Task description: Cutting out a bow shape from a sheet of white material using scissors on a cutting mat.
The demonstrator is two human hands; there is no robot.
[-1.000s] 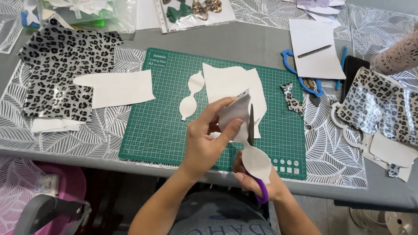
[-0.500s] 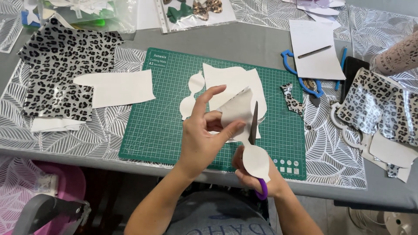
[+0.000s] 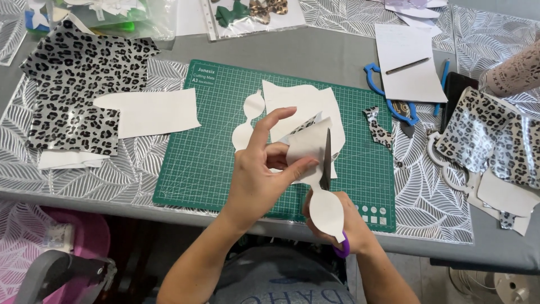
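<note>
Above the green cutting mat (image 3: 225, 163), our left hand (image 3: 259, 174) pinches a white-backed sheet (image 3: 308, 147) between thumb and fingers, index finger raised, while our right hand (image 3: 346, 222) is closed around purple-handled scissors (image 3: 327, 169) whose blades stand upright at the sheet's edge, a cut rounded tab (image 3: 326, 211) hanging over that hand. At the table's far edge, a clear plastic sleeve (image 3: 256, 14) holds small green and leopard-print bows (image 3: 247, 8), and a clear bag (image 3: 112, 17) to its left holds white and green pieces we cannot make out.
</note>
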